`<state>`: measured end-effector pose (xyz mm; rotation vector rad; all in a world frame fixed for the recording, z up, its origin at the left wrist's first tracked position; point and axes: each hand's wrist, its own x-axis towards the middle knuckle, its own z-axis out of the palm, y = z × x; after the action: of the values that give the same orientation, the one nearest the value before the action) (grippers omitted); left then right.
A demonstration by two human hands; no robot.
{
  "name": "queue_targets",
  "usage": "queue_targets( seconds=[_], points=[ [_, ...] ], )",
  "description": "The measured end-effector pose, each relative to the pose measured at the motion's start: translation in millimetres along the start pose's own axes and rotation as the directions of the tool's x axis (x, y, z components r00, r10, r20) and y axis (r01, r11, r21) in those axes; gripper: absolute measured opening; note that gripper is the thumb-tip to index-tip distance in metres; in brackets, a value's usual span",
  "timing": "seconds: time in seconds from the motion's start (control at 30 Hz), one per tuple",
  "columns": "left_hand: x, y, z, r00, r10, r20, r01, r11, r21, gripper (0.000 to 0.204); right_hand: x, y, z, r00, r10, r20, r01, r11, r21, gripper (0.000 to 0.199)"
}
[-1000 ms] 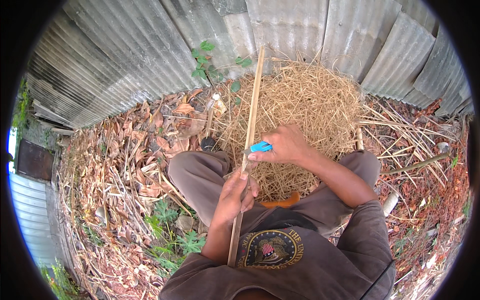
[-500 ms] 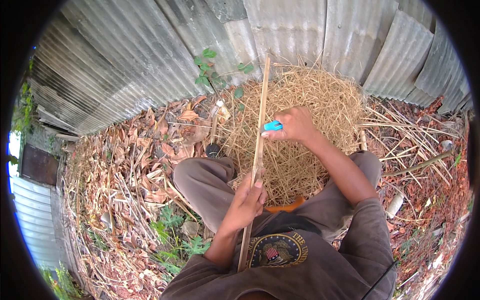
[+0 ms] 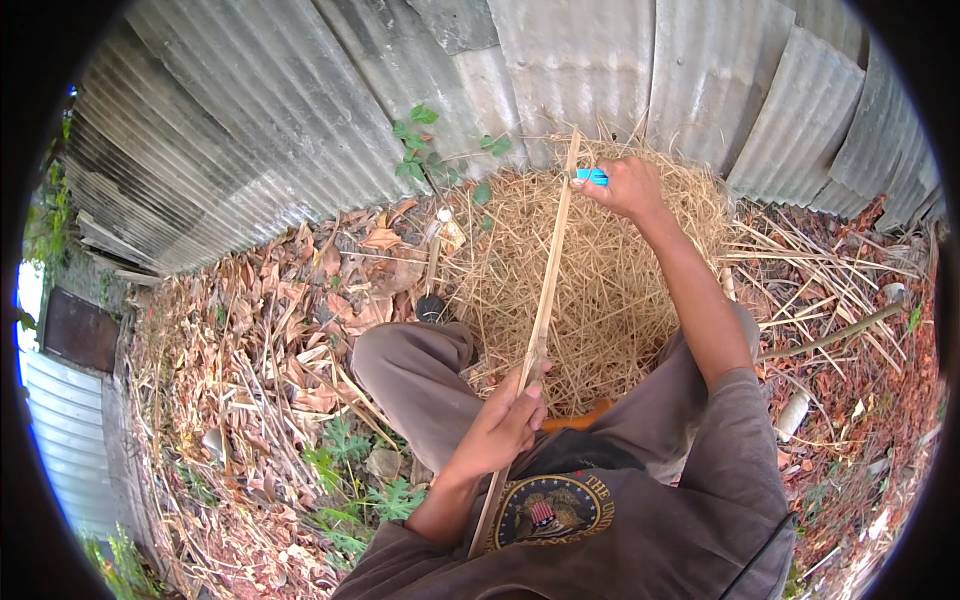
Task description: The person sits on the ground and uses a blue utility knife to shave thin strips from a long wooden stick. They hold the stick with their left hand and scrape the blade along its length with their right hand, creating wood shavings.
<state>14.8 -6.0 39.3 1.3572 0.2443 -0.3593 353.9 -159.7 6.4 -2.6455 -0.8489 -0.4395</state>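
A long, narrow bamboo strip (image 3: 548, 300) slants from my lap and shirt front away toward the corrugated wall. My left hand (image 3: 507, 425) is closed around its lower part, just above my lap. My right hand (image 3: 632, 187) grips a small blue-handled knife (image 3: 592, 177) close to the strip's far end. The knife's front end touches the strip there; its blade is mostly hidden. Under the strip, between my bent legs, lies a broad heap of thin, pale shavings (image 3: 610, 290).
Corrugated metal sheets (image 3: 580, 80) stand behind the heap. Dry leaves (image 3: 300, 300) cover the ground at left, loose sticks (image 3: 820, 270) at right. A wooden-handled tool with a round black end (image 3: 431, 307) lies by my left knee. Something orange (image 3: 580, 416) shows between my legs.
My right hand and the knife have moved outward along the strip toward its far end. That end has swung to the right; my left hand has shifted slightly right and nearer my body.
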Motion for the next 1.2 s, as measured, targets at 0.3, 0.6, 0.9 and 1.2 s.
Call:
queue_targets(
  seconds=[0.3,0.6,0.9,1.2],
  points=[
    [-43,-22,13,0.934,-0.025,0.356,-0.024,0.991,0.132,0.041,12,102,17,0.730,0.678,0.081,-0.678,0.704,0.212,0.095],
    [2,-28,-29,0.993,0.051,-0.103,-0.068,0.983,-0.170,0.028,-15,4,-11,0.942,0.289,0.167,-0.332,0.865,0.375,0.083],
    [44,2,-21,0.997,0.064,-0.048,-0.077,0.932,-0.354,0.035,-78,-75,-22,0.949,-0.308,0.071,0.267,0.901,0.341,0.071],
    [52,2,-9,0.998,0.041,-0.049,-0.056,0.929,-0.365,0.041,-97,-83,-13,0.928,-0.371,-0.041,0.360,0.861,0.359,0.069]
  ],
)
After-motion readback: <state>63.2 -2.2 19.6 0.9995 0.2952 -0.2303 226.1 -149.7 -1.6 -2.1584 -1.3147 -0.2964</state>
